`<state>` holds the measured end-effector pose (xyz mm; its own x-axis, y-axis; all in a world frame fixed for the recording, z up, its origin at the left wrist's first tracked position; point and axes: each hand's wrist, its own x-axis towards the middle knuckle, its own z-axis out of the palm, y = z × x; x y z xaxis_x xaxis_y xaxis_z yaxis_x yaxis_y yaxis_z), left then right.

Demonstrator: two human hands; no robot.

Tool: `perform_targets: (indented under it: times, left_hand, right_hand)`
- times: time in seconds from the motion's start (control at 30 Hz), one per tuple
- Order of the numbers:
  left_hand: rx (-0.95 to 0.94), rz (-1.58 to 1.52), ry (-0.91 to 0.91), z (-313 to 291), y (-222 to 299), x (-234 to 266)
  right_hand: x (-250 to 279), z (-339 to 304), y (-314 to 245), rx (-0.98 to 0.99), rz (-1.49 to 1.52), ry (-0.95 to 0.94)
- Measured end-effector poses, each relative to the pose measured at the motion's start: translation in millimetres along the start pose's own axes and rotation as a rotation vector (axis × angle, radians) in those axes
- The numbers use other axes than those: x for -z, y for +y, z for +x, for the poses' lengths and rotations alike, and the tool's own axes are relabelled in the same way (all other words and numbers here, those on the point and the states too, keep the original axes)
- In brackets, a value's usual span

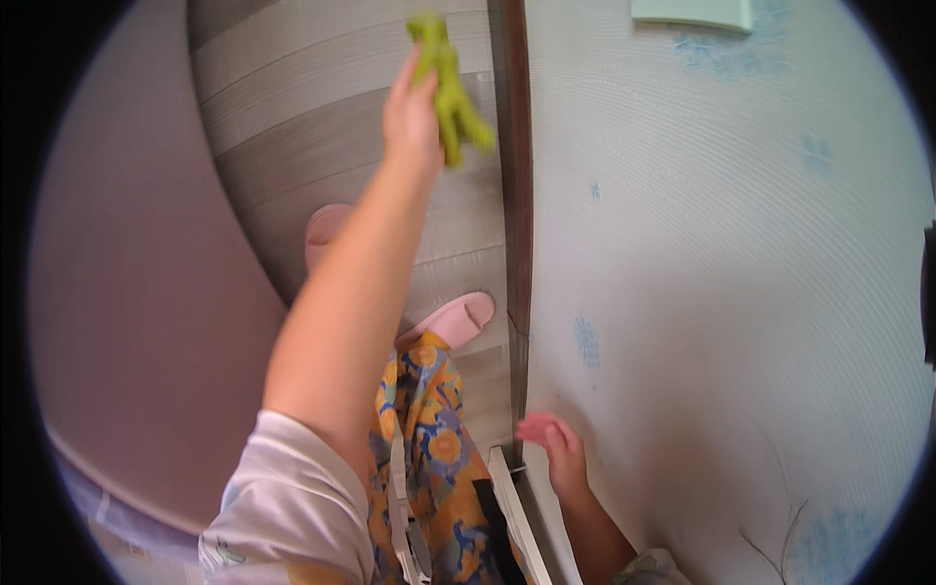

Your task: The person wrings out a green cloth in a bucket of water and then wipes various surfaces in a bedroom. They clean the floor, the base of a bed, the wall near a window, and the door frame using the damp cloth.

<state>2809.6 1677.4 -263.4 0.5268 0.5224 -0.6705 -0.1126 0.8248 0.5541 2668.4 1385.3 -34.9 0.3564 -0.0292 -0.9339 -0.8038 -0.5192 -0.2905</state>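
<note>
My left hand (411,122) is stretched far forward over the floor, its fingers closed around a yellow-green cloth (450,97). The cloth hangs bunched and twisted, with loose ends trailing toward the wall, and it is a little blurred. Low on the right, my right hand (556,444) is beside the wall with its fingers partly bent and apart; I see nothing held in it. Just below it is the white edge of a narrow panel or drawer (517,507).
Pale wall (702,244) with blue flower patterns fills the right side, above a dark brown baseboard (517,195). A white box (692,12) is on the wall at the top. Grey wood-look flooring (292,107) lies under my pink slippers (456,317). A large mauve rounded surface (136,273) takes up the left.
</note>
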Motion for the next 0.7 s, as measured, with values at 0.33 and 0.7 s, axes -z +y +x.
perform_targets:
  times: [0.33, 0.7]
  left_hand:
    - [-0.4, 0.593, -0.136, 19.2, -70.3, -42.1]
    - [-0.022, 0.682, -0.261, -111.6, -180.1, 36.3]
  right_hand:
    - [-2.2, 13.1, 39.2, 0.033, -0.065, 0.254]
    - [-3.4, 18.1, 33.8, 0.123, -0.199, 0.21]
